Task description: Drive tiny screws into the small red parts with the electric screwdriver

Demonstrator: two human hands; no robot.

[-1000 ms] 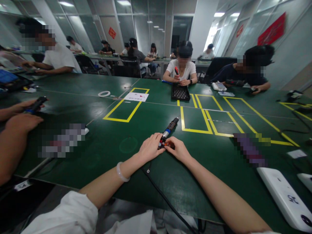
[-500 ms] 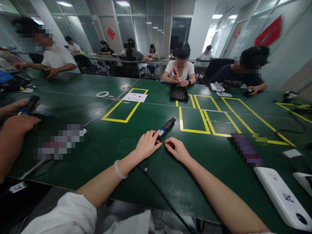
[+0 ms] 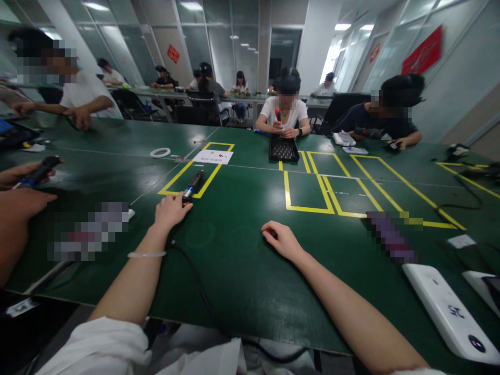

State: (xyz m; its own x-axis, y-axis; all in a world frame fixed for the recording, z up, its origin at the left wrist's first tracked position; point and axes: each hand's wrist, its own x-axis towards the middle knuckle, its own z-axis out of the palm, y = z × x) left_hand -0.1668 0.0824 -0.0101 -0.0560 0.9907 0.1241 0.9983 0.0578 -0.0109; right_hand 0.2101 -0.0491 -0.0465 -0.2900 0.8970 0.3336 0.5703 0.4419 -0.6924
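My left hand is closed around the rear of a black, blue and silver electric screwdriver. The tool's front end points away from me, over the near end of a yellow-taped rectangle. From below that hand a black cord trails over the table's near edge. My right hand rests on the green table with its fingers curled, well apart from the tool. Its curled fingers hide whatever may be inside them.
A white paper and a white ring lie farther out. Opposite, a person works over a black tray. To my right is a white device. At left, another person's hands hold a similar tool.
My left hand has carried the electric screwdriver leftward, away from my right hand, and its cord has shifted along. My right hand stays almost in place, fingers still curled.
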